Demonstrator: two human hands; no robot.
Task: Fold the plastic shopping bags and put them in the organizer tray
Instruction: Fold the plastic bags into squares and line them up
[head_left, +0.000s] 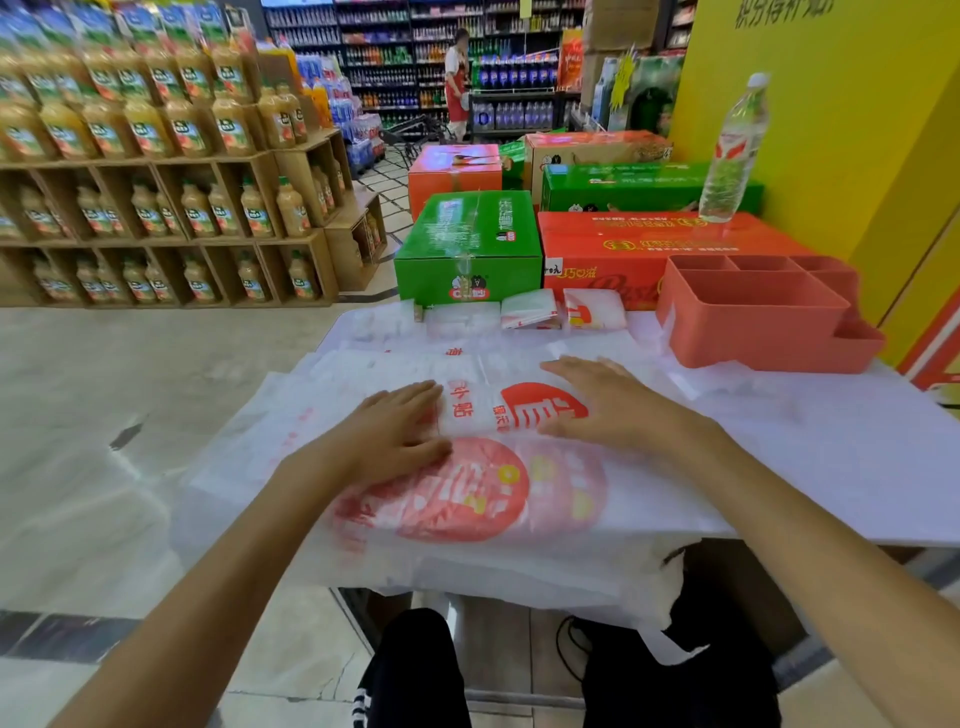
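Note:
A white plastic shopping bag (467, 499) with a big red round print lies flat on a pile of similar bags on the table, its lower end hanging over the front edge. My left hand (400, 431) and my right hand (608, 400) press flat on it, palms down, fingers spread, one on each side of the print. The coral organizer tray (763, 322) with several compartments stands at the table's back right and looks empty. Two folded bags (530, 309) (595, 310) lie side by side at the back of the table, left of the tray.
The white table (857, 467) stretches bare to the right. Behind it stand green (467, 244) and orange cartons (623, 244), with a clear water bottle (732, 150) on top. Juice-bottle shelves (156, 182) fill the left. A person in a red apron (457, 83) stands far back.

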